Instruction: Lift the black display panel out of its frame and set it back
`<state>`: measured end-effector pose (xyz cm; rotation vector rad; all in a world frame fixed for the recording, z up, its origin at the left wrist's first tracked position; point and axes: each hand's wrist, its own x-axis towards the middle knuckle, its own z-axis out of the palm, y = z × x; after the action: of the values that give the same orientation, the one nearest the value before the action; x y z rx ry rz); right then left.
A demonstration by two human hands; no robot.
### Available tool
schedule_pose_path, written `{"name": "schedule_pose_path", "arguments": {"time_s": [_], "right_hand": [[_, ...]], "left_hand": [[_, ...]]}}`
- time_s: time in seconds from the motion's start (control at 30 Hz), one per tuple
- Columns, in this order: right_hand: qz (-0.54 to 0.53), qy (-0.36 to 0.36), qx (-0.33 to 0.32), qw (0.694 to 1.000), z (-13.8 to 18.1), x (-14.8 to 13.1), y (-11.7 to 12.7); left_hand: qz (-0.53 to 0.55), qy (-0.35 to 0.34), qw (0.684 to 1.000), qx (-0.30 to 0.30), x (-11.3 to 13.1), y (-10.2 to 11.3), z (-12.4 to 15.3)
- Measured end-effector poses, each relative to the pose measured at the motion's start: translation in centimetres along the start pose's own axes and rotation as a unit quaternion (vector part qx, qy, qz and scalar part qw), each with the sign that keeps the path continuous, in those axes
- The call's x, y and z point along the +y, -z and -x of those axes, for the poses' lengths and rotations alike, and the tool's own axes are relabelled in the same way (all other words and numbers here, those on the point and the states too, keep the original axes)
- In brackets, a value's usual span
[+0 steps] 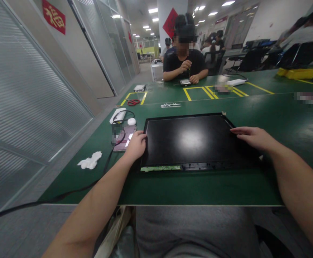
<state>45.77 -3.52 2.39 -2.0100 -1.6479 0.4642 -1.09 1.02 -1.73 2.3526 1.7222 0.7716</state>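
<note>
A black flat display panel [196, 141] lies face up on the green table, with light reflected in its middle. Along its near edge runs a green circuit strip [160, 168]. My left hand [137, 145] is closed on the panel's left edge, its fingertips on the frame. At the right edge, my right hand [253, 138] has its fingers stretched out and slightly apart, resting at the frame; whether they press on it I cannot tell. Small pale tabs stick out at the far right and near right corners.
To the left are a phone [123, 138], a white power bank [118, 116] with a black cable, a white earbud case [131, 122] and crumpled tissue [90, 160]. Red scissors [133, 102] and small metal pieces [171, 105] lie farther back. Across the table, a person [185, 59] works on a small device.
</note>
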Motion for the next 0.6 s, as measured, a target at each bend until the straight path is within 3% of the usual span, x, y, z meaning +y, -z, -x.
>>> {"name": "schedule_pose_path", "arguments": {"time_s": [0.37,0.6], "right_hand": [[-0.054,0.000,-0.001,0.999,0.0,0.5,-0.3],[-0.062,0.019,0.055,0.996,0.0,1.4,-0.6]], "left_hand": [[0.006,0.005,1.000,0.001,-0.1,-0.1,0.0],[0.014,0.010,1.000,-0.014,-0.3,0.2,-0.1]]}}
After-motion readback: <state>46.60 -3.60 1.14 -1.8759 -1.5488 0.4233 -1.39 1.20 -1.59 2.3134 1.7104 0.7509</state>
